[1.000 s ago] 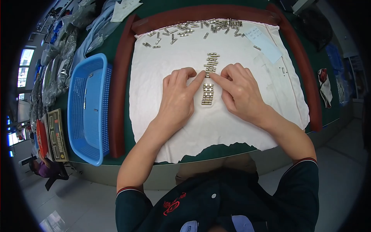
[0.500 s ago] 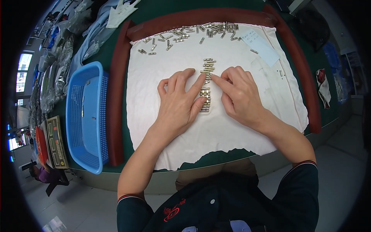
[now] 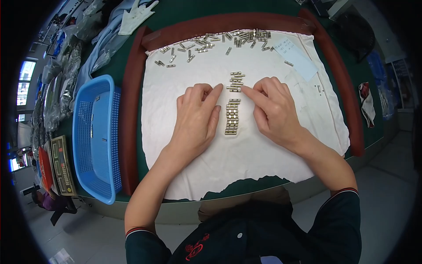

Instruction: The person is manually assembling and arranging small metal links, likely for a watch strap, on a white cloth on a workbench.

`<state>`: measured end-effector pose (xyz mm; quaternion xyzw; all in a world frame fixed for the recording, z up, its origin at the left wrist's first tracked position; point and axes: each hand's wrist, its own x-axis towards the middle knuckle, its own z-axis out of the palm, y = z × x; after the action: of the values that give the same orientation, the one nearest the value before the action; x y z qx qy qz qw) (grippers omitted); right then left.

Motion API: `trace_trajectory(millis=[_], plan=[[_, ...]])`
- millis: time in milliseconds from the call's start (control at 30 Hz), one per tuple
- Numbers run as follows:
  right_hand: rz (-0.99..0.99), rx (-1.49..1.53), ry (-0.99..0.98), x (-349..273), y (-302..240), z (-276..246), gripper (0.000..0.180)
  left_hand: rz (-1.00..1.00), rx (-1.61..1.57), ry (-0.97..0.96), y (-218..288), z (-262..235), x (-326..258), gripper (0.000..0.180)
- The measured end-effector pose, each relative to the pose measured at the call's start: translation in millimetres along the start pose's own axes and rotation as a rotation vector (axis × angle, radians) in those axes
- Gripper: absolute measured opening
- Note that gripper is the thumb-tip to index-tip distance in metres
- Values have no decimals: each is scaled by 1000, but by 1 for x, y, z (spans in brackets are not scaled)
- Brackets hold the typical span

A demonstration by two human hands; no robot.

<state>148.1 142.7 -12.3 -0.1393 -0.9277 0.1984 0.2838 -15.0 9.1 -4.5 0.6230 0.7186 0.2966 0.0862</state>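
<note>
On the white cloth a tidy stack of small shiny metal links lies side by side in a column, like a piece of watch bracelet. Just beyond it is a looser row of metal links, some of them askew. My left hand rests to the left of both groups, holding nothing, its index finger and thumb apart. From the right side, my right hand reaches in with its index fingertip at the end of the looser row. Its other fingers are curled, and nothing shows in its grasp.
Many loose metal links are scattered along the cloth's far edge, beside a pale blue paper slip. A red-brown padded rail borders the cloth on three sides. A blue plastic basket stands on the left.
My left hand has drawn back left, off the links, uncovering the tidy stack. My right index finger stays by the looser row, and a gap shows between the two groups.
</note>
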Motion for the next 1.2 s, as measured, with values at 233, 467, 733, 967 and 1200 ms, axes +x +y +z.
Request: trace_trajectory(millis=[233,467,733,967,1200], plan=[[-14,-22,-27,0,1,1,42,93,106,41,-2,12,4,50],[5,-7,-29,1,0,2,46,88,92,36,0,15,6,52],[-27,34,-43,0,3,-3,40,113,70,63,1,8,5,45],[33,-54,-18,3,5,2,41,69,190,3,-4,11,10,46],[24,-27,-64,2,4,-4,46,78,191,0,-4,7,8,57]])
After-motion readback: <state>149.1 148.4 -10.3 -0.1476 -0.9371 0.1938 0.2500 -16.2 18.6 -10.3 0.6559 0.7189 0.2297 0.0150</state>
